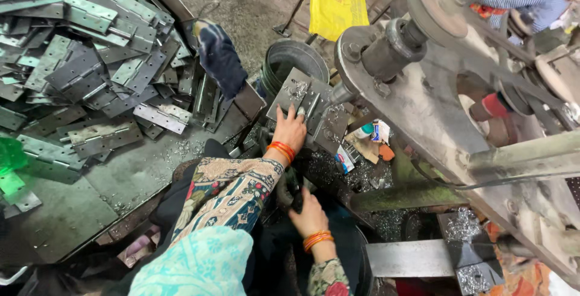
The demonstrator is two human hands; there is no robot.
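Right hand: the right hand (309, 213), nearest the camera, is clenched around a dark lever handle (294, 188) low on the machine.
Left hand: the left hand (290, 130) lies flat, fingers (280, 113) spread and pressing on a metal hinge (308, 107), not gripping it.
Hinge: open on the machine's work plate, just below the drill spindle (386, 48).
Left side: a pile of hinges (96, 60) on the metal desk (72, 211).
Beyond: a grey bucket (293, 60), then a yellow bag (335, 3).
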